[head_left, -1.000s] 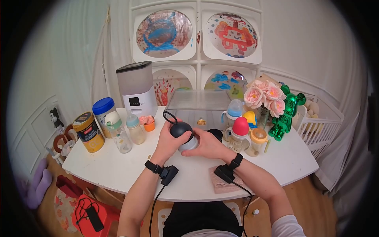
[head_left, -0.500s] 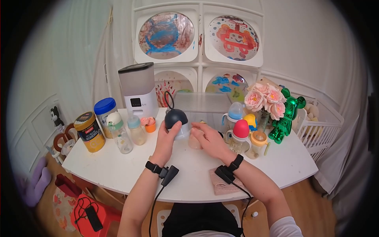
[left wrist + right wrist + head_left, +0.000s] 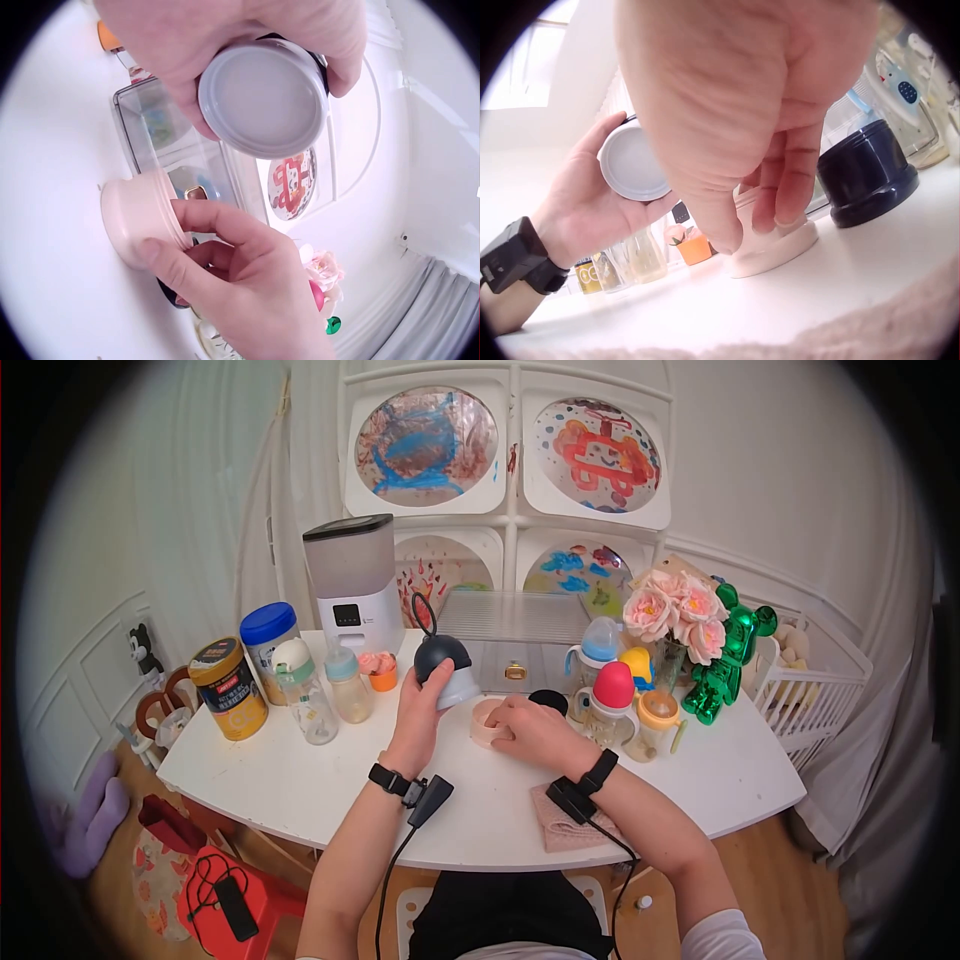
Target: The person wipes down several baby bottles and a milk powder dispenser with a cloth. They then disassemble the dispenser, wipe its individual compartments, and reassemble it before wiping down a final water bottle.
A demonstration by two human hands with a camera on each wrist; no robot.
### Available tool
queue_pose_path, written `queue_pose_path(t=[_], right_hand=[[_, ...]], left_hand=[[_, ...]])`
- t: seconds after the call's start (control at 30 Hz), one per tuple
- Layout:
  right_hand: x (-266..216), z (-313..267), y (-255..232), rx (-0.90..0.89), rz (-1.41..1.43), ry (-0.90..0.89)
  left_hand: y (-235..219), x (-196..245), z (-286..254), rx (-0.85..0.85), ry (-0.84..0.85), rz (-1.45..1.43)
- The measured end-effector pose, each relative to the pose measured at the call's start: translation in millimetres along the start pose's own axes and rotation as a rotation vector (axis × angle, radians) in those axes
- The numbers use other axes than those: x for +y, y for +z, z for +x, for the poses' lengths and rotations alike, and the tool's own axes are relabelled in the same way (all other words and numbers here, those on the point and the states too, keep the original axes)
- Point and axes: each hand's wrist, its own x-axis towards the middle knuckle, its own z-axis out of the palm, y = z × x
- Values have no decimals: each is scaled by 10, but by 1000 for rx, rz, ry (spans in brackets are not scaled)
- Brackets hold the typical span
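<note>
My left hand grips a navy domed lid with a loop strap, joined to a light grey container section. It is held tilted above the table, and its pale round underside faces the left wrist camera. Lower and to the right, a pale pink round container section stands on the table. My right hand pinches its rim between thumb and fingers. Just beyond that hand sits a dark navy round cup, partly hidden in the head view.
Baby bottles, one with a red cap, stand right, near a rose vase and green bear figure. Left are a gold-lidded can, more bottles and a dispenser. A clear box lies behind; a pink cloth lies in front.
Both hands were together on the domed stack. My left hand has lifted the dome and grey section off, up and left, and tilted them. The pink section stays on the table under my right hand.
</note>
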Motion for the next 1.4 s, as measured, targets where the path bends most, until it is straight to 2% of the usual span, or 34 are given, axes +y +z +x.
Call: queue_pose_path(t=[0.1,0.17,0.3,0.37,0.5,0.57,0.6,0.7,0.77,0.83,0.9,1.07,1.17,1.27,1.4], right_hand=[[-86,-20,-58,55,24,-24],[-198,-12,-145,71,157,82],[-41,27,152,54,117,154],[69,49,197,-29,214,95],[109,65,159,-20,239,128],[-13,51,18,-174,514,265],[-25,53,7,-171,515,267],[16,51,48,-205,568,317],[51,62,123,37,368,167],[-70,50,3,8,370,236],[-161,57,-61,-24,368,305],[-158,104,115,82,729,98],[-155,92,79,130,646,73],[-163,92,47,201,506,-6],[-264,70,-57,175,589,91]], left_hand=[[-3,-8,3,0,28,3],[-20,-31,21,5,31,12],[-19,-49,20,18,39,23],[-26,-80,37,29,29,42],[36,-97,0,81,-23,58],[-12,-251,57,47,-65,-29],[-33,-322,77,16,-106,-120],[-2,-343,37,-28,-120,-98],[4,-337,37,1,-88,-60],[43,-281,10,31,-54,-23],[139,-146,-55,153,57,-59],[-29,-181,58,91,60,-199],[-3,-226,63,78,85,-213],[89,-230,-7,75,209,34],[77,-263,-5,57,205,57]])
